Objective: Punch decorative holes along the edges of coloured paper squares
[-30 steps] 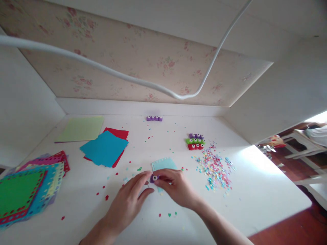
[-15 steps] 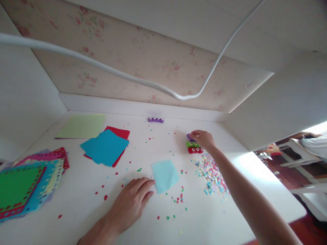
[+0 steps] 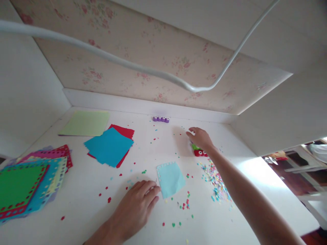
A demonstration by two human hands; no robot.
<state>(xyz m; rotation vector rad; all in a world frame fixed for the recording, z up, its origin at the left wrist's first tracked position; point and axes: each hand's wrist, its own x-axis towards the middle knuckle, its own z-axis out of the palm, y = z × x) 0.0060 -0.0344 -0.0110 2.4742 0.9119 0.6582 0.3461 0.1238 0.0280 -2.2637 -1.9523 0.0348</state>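
Watching remotely, I find pale-blue paper [image 3: 171, 179] at six o'clock, the loosely open left hand [image 3: 137, 209] at its edge; toward four o'clock, the open right hand [image 3: 200, 137] partly hides red and green punches [image 3: 200, 153].

No lettering, label, brand, number or sign could be read on the table [image 3: 276, 194] or on anything lying across it.

White tabletop [image 3: 217, 229]: pale-blue sheet [image 3: 170, 182], coloured paper stacks [image 3: 109, 148], scattered confetti [image 3: 215, 182], purple punches [image 3: 161, 119], red punches [image 3: 200, 153].
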